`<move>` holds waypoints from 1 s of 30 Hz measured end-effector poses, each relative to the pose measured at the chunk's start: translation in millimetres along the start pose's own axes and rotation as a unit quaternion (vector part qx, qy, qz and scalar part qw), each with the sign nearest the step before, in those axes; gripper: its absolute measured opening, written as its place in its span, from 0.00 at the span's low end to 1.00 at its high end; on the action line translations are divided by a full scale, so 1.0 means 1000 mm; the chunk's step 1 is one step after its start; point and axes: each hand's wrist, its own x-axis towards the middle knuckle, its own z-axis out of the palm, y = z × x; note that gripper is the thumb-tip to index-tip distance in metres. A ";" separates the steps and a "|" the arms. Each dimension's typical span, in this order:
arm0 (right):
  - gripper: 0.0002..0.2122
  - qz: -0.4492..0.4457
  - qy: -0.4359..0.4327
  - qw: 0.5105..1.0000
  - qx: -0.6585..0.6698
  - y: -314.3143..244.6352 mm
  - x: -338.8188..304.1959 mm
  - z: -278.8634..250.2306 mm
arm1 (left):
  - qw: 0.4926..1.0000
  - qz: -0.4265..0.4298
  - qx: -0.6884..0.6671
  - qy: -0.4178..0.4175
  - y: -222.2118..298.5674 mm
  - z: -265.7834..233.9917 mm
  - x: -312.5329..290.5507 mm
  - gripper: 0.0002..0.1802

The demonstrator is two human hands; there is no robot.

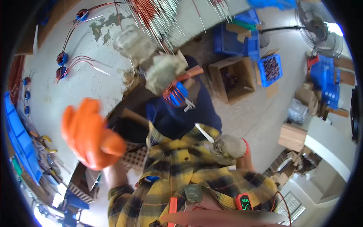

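Note:
My left hand point(92, 134), in an orange glove, is raised over the worktable's near edge. It is blurred, but its fingers look apart, with nothing seen in them. My right hand point(230, 146), in a grey-white glove with a red band at the wrist, is closed on a slim white stick-like tool point(204, 132) in front of my plaid shirt. Ahead, a blue ring coil wound with reddish wire point(176, 94) sits beside two lumpy, pale wrapped blocks point(166, 72) at the table edge. What supports the coil is hidden. Neither hand touches it.
Finished-looking ring coils point(61, 72) and a wire bundle point(155, 17) lie on the worktable point(87, 49). A blue tray point(22, 140) and hand tools are at left. A cardboard box point(232, 79), blue crates point(238, 41) and a fan point(317, 30) stand at right.

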 end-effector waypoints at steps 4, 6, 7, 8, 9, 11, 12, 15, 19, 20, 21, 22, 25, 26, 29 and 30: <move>0.20 0.031 0.187 0.911 -0.366 -0.019 0.000 0.026 | 0.998 -0.041 0.053 0.003 -0.014 0.004 -0.023 0.17; 0.20 0.069 0.164 0.828 -0.532 -0.038 0.021 0.037 | 0.997 0.000 0.065 -0.039 -0.009 0.008 -0.023 0.20; 0.20 0.042 0.192 0.782 -0.592 -0.044 0.036 0.041 | 0.997 0.017 0.064 -0.046 -0.003 0.009 -0.020 0.23; 0.19 -0.016 0.207 0.735 -0.645 -0.048 0.047 0.044 | 0.999 0.016 0.041 -0.029 0.000 0.011 -0.013 0.24; 0.19 -0.096 0.203 0.685 -0.693 -0.052 0.054 0.048 | 1.000 0.015 0.017 -0.012 0.004 0.013 -0.006 0.25; 0.18 -0.224 0.415 0.694 -0.544 -0.054 0.055 0.053 | 0.998 -0.015 -0.065 -0.007 0.016 0.019 0.009 0.29; 0.17 -0.247 0.427 0.766 -0.411 -0.052 0.050 0.055 | 0.992 -0.039 -0.121 -0.016 0.024 0.021 0.015 0.31; 0.16 -0.298 0.349 0.755 -0.469 -0.050 0.036 0.054 | 0.988 -0.007 -0.137 -0.067 0.035 0.038 0.029 0.37; 0.14 -0.244 0.329 0.681 -0.607 -0.055 0.039 0.046 | 0.983 -0.014 -0.184 -0.002 0.040 0.053 0.031 0.38; 0.12 -0.256 0.358 0.624 -0.646 -0.057 0.042 0.045 | 0.976 -0.040 -0.213 0.005 0.043 0.053 0.030 0.37; 0.11 -0.287 0.384 0.622 -0.619 -0.060 0.046 0.046 | 0.968 -0.065 -0.242 0.014 0.045 0.054 0.029 0.37; 0.11 -0.323 0.415 0.692 -0.495 -0.062 0.049 0.051 | 0.955 -0.119 -0.272 0.014 0.049 0.053 0.028 0.36; 0.15 -0.438 0.374 0.676 -0.459 -0.071 0.060 0.078 | 0.952 -0.126 -0.277 0.027 0.055 0.051 0.032 0.35; 0.16 -0.462 0.348 0.625 -0.523 -0.076 0.064 0.089 | 0.963 -0.088 -0.252 0.028 0.056 0.050 0.035 0.35; 0.15 -0.467 0.319 0.540 -0.623 -0.092 0.081 0.118 | 0.978 -0.041 -0.203 0.010 0.055 0.049 0.039 0.35; 0.14 -0.467 0.311 0.564 -0.606 -0.095 0.083 0.125 | 0.982 -0.030 -0.187 0.018 0.054 0.049 0.039 0.35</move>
